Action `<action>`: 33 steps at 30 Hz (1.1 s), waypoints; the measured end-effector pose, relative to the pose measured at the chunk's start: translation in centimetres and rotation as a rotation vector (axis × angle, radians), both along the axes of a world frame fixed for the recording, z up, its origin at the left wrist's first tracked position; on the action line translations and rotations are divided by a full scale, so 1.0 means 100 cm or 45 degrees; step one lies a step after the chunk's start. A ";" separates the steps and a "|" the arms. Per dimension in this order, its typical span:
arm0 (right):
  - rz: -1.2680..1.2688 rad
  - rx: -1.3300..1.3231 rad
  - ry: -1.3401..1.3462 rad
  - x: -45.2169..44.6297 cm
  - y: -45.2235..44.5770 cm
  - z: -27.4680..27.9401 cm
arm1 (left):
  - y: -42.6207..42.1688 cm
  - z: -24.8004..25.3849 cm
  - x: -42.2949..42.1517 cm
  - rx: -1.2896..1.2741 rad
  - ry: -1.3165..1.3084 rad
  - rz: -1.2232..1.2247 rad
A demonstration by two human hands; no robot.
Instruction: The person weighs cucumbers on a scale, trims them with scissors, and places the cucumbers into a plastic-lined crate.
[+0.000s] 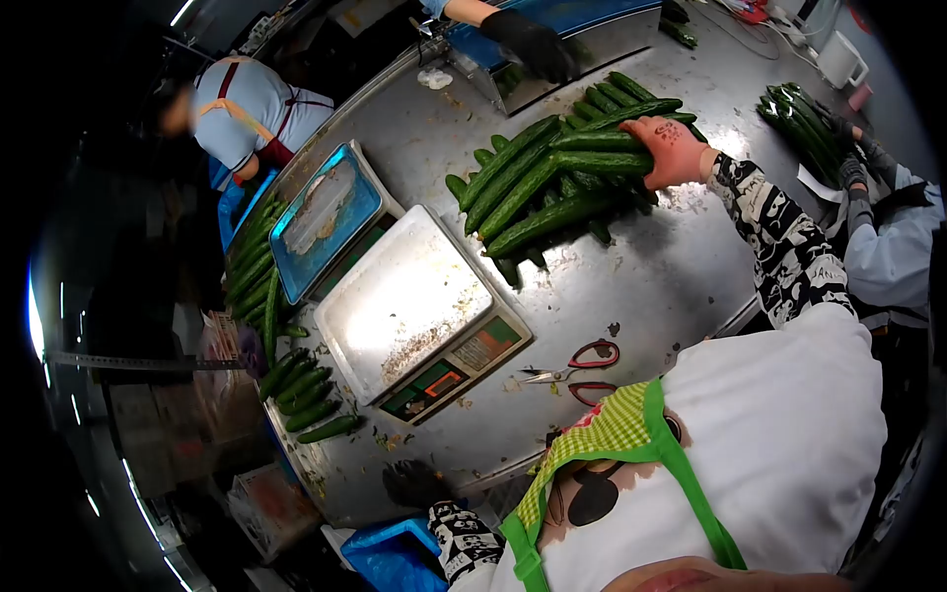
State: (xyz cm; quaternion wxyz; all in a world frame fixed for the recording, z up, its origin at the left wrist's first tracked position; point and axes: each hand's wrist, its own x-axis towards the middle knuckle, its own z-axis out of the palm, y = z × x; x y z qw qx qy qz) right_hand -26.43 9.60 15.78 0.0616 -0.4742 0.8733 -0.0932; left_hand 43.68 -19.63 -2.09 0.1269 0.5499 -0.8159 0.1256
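Head view: the right hand point(676, 153) has its grip wrapped round the ends of some cucumbers point(600, 163) atop the pile point(523, 232) on the table point(691, 266). Their long bodies reach away from the palm, so a firm, even hold and a level lift should keep neighbours from rolling. The left hand point(416, 483) is at the table's edge, its grip too dark to tell. Best keep sleeves clear of the scissors point(560, 375), beside the scale point(414, 296), and of a co-worker's hand point(533, 44) beyond the pile.

Cucumbers point(552, 219) dark green; right grip point(675, 153) salmon-pink; left grip point(418, 483) black; sleeves point(779, 232) black-and-white print; apron point(623, 422) green-checked.
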 end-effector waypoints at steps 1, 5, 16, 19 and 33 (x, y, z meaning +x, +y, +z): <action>0.006 0.022 0.036 -0.005 -0.001 -0.001 | -0.004 -0.008 0.006 -0.081 -0.060 -0.080; 0.115 0.016 0.028 -0.009 -0.009 0.006 | -0.006 -0.008 0.004 0.035 0.081 0.107; 0.098 -0.162 0.411 -0.098 -0.057 0.035 | -0.010 -0.020 0.018 -0.053 0.022 -0.003; 0.161 -0.284 0.397 -0.099 -0.054 0.038 | -0.007 -0.010 -0.003 0.055 0.107 0.084; 0.074 0.031 0.470 -0.162 -0.084 0.045 | -0.001 0.004 -0.028 -0.070 0.186 0.182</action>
